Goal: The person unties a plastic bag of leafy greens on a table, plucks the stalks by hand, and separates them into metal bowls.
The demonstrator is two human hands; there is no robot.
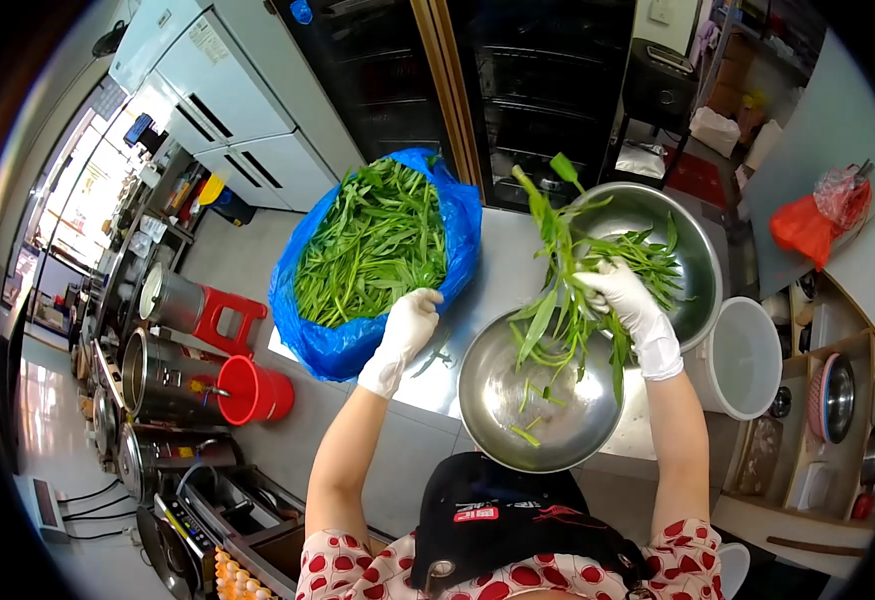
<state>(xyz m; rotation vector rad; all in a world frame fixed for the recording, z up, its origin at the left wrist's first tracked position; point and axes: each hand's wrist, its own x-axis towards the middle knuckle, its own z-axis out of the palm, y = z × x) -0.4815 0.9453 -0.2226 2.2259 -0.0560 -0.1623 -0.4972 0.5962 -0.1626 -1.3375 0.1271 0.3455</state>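
Observation:
My right hand (621, 300), in a white glove, is closed round a bunch of water spinach (557, 250) held above two metal bowls. Long stems and leaves hang from it over the near bowl (487, 400), where a few cut stem pieces (527, 435) lie. More leafy stems reach over the far bowl (702, 260). My left hand (412, 322), also gloved, is at the near right rim of a blue plastic bag (462, 215) full of greens (372, 240). Its fingers are curled in; what they hold, if anything, is hidden.
Bag and bowls share a metal table (502, 260). A white bucket (742, 355) stands right of the bowls, near wooden shelves (797, 420). On the left are a red bucket (257, 390), a red stool (227, 315) and large steel pots (162, 375). Dark cabinets (547, 80) stand behind.

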